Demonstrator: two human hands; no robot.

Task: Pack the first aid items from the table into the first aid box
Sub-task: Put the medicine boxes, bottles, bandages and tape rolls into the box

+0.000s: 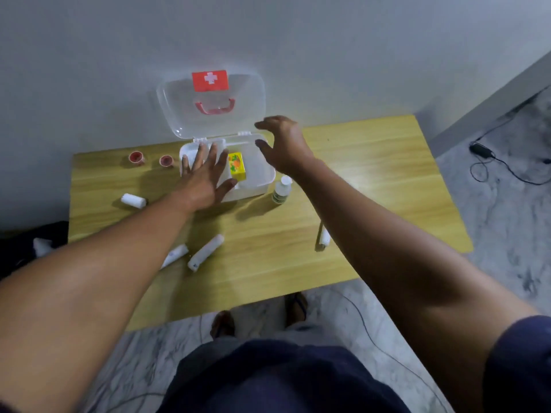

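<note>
A white first aid box (262, 177) stands open at the back of the wooden table (372, 180), its clear lid (250, 93) leaning on the wall. A yellow carton (237, 166) lies inside. My left hand (205, 177) rests flat, fingers spread, on the box's left front part. My right hand (283, 144) hovers open above the box's right side, holding nothing. Loose on the table are two red tape rolls (136, 158) (165, 160), a small white bottle (281, 190), and white bandage rolls (134, 201) (205, 252) (176, 254) (324, 236).
The table stands against a grey wall. The floor is marbled, with a black cable and adapter (480, 150) at the right. My feet (222, 323) are under the table's front edge. A dark object (35, 242) lies at the left.
</note>
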